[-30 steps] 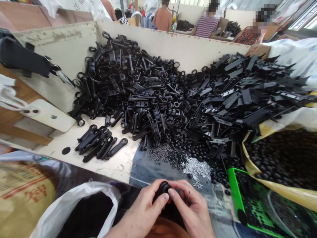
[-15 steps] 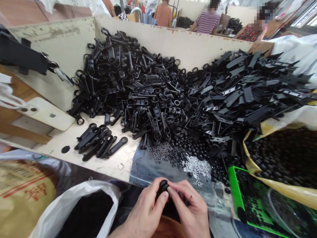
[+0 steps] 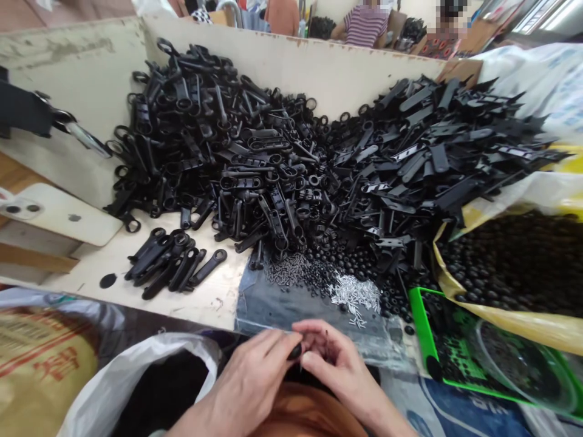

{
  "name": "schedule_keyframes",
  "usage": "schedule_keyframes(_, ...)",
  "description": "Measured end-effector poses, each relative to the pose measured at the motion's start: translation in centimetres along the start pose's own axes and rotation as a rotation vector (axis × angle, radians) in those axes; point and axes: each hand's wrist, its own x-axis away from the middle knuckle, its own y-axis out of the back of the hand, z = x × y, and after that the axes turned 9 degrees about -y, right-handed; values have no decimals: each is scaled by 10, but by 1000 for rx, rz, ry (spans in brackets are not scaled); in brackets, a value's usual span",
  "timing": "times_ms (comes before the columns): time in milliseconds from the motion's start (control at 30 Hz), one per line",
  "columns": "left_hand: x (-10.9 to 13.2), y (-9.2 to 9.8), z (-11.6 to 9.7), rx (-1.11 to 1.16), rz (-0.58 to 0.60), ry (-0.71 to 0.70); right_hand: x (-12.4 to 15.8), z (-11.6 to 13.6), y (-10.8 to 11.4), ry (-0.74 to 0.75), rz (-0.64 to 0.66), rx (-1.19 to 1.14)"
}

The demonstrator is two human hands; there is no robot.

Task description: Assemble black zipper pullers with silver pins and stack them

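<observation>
My left hand [image 3: 248, 379] is closed around a small round black plastic part [image 3: 296, 351], whose end shows at the fingertips. Just to its right, my right hand [image 3: 339, 364] is cupped with curled fingers, and a few tiny dark pieces [image 3: 326, 340] show in its hollow; their kind is too small to make out. The fingertips of both hands nearly meet above my lap. Beyond them, on a dark sheet [image 3: 259, 309], lie silver pins [image 3: 357, 294], small dark grey pieces [image 3: 286, 271] and black balls [image 3: 353, 258].
Black ring-ended handles [image 3: 191, 121] and flat black pieces [image 3: 423, 133] are heaped in a walled bin [image 3: 341, 67]. Several handles [image 3: 168, 261] lie apart at left. A white sack [image 3: 82, 406] stands left, a green tray [image 3: 419, 328] and yellow-edged bag [image 3: 492, 312] right. People sit behind.
My hands have moved slightly apart. The round black part now sits in my left hand alone, and my right hand has turned palm inward. The view has shifted a little.
</observation>
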Motion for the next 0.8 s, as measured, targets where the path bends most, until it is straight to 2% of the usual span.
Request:
schedule_keyframes(67,-1,-2,5,-111,-64,12,-9,0,-5,22,-47,-25)
schedule_keyframes(133,-2,0,7,-64,-118,132,-16,1,-9,30,-119,-38)
schedule_keyframes(200,-4,6,6,110,-135,323,-22,3,-12,9,-144,-21)
schedule_keyframes(267,-6,14,3,335,-129,460,-24,7,-11,-17,-116,24)
schedule_keyframes(400,-10,24,-4,864,-111,537,-25,18,-5,20,-16,153)
schedule_keyframes(500,-10,25,-8,1102,-86,615,-25,25,-1,102,25,286)
schedule_keyframes(600,-8,25,-10,1149,-59,638,-27,28,2,134,49,366)
schedule_keyframes(800,-6,21,-12,1097,-69,710,-27,26,5,127,90,467)
